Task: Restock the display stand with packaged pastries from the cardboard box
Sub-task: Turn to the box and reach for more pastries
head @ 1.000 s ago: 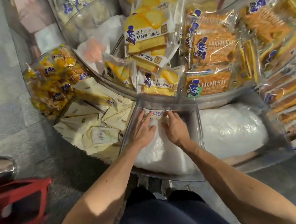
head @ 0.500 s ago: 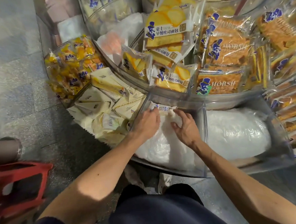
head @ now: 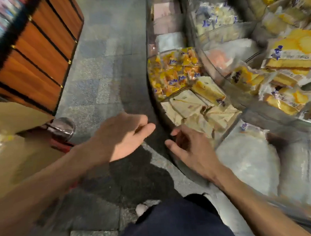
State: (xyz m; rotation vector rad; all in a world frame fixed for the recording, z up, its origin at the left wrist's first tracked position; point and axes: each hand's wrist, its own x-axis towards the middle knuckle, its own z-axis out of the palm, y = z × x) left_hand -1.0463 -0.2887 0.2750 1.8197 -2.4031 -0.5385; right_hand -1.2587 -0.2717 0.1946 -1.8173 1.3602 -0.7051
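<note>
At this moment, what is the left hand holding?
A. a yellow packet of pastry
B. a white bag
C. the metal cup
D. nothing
D: the left hand is over the grey floor, its fingers loosely curled, with nothing in its grip.

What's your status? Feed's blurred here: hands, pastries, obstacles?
Left hand open, empty, over floor. Right hand open, empty, at stand rim. White pastry bag lies inside. Nothing blocking.
</note>
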